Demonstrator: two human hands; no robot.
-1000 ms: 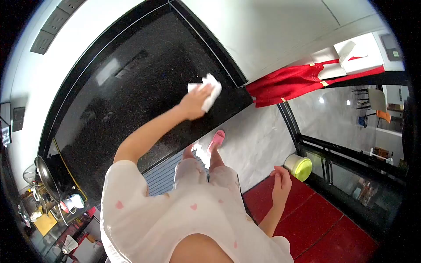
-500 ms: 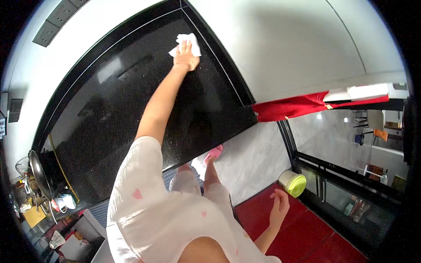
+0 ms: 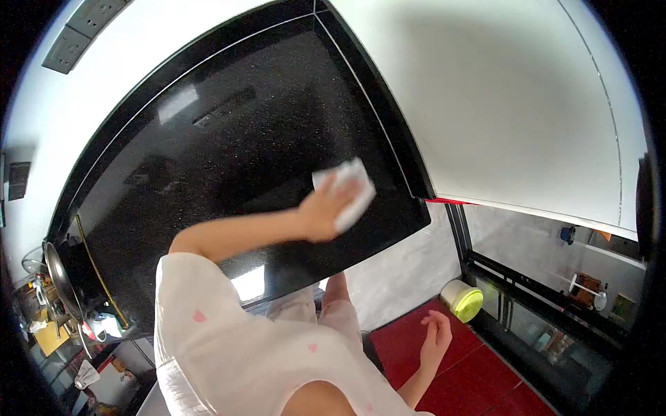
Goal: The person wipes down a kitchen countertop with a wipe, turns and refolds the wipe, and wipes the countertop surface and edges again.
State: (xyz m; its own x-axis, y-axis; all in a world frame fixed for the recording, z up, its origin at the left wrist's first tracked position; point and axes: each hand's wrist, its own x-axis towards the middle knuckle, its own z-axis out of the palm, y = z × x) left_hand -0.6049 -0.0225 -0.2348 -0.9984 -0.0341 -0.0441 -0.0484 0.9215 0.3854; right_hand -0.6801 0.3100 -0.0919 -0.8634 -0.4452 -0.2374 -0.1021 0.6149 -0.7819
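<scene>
My left hand (image 3: 327, 209) presses a crumpled white cloth (image 3: 357, 208) flat against the glossy black countertop (image 3: 236, 159), near its right front corner. Motion blurs this hand and the cloth a little; whether the cloth is fabric or paper I cannot tell. Off to the right, my right hand (image 3: 436, 331) hangs low over the dark red floor, holding nothing, with its fingers loosely bent and apart. A lidded bucket is the thing nearest to it.
A raised black edge borders the counter along the white walls. At the left end stand a pan (image 3: 62, 277), a yellow strip (image 3: 100, 270) and assorted kitchen items. The bucket (image 3: 463, 300) with a yellow-green lid stands by a black-framed glass door (image 3: 534, 291). Wall sockets (image 3: 69, 48) are upper left.
My left hand has swept the cloth from the far corner back toward me and slightly right, with the elbow now bent. The view has shifted somewhat; my right hand stays low at the side.
</scene>
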